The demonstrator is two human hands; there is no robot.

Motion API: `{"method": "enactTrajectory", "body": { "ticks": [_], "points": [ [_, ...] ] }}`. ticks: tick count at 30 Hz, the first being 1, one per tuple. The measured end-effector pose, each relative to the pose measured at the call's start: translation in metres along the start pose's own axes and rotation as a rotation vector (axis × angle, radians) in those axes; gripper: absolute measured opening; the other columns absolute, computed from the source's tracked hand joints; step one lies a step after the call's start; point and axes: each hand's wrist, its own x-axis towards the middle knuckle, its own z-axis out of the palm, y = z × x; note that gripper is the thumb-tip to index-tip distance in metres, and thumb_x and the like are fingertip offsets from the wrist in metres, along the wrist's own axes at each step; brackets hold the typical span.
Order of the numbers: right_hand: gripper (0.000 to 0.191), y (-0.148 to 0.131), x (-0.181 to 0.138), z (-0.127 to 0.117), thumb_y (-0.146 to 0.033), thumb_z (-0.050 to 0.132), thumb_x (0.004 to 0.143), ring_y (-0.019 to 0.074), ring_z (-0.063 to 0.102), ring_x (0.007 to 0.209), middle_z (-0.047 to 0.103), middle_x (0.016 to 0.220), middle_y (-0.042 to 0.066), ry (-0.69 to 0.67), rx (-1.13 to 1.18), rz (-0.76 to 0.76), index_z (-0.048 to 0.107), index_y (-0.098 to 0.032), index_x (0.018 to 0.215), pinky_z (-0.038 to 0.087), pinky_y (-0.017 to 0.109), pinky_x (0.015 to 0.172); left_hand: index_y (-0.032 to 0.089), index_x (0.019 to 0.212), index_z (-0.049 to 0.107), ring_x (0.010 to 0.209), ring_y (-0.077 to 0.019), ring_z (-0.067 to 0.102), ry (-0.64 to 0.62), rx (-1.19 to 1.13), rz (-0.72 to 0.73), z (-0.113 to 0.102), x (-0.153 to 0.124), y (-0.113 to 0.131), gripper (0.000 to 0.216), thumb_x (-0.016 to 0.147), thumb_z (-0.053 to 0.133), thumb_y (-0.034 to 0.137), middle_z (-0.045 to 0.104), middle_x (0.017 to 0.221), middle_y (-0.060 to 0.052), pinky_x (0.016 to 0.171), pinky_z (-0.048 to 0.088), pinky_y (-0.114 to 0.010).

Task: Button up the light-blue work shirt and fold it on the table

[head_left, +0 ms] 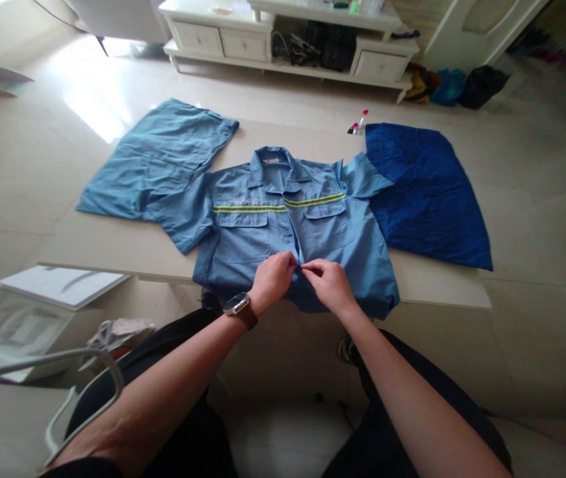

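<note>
Left hand [273, 279]: pinches front of the shirt [240, 249]
Right hand [330, 282]: pinches it too, alongside
Collar [257, 175]: toward the far edge of the table [113, 244]

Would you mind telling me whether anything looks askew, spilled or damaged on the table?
I see nothing spilled or damaged. Slightly askew, though: on the middle shirt, the yellow stripe does not quite line up across the front opening, and the hem hangs over the near edge of the table.
</note>
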Motion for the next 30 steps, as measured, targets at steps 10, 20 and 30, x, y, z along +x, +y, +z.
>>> {"method": "enactTrajectory", "body": {
  "ticks": [10,20,30],
  "points": [
    [0.024,0.005,0.008,0.012,-0.031,0.074,0.069,0.0203,0.069,0.076,0.071,0.082,0.002,0.173,0.347,0.138,0.062,-0.024,0.087,0.057,0.034,0.075,0.023,0.099,0.070,0.093,-0.0220,0.070,0.052,-0.009,0.030,-0.013,-0.011,0.009,0.009,0.096,0.062,0.020,0.077,0.101,-0.004,0.077,0.045,-0.030],
    [0.039,0.001,0.007,0.011,-0.036,0.081,0.061,0.0233,0.072,0.085,0.072,0.083,0.003,0.193,0.504,0.274,0.062,-0.023,0.092,0.057,0.038,0.082,0.023,0.107,0.067,0.097,-0.0213,0.070,0.019,0.066,0.063,-0.031,-0.021,0.019,0.014,0.101,0.055,0.022,0.075,0.108,-0.005,0.081,0.047,-0.030],
    [0.030,-0.008,0.005,0.013,-0.039,0.077,0.071,0.0231,0.073,0.083,0.075,0.087,0.005,0.161,0.402,0.144,0.064,-0.023,0.092,0.060,0.038,0.083,0.020,0.096,0.068,0.091,-0.0206,0.069,0.012,-0.150,0.059,-0.019,-0.011,0.011,0.013,0.095,0.057,0.013,0.076,0.096,-0.006,0.083,0.049,-0.030]
  ]
}}
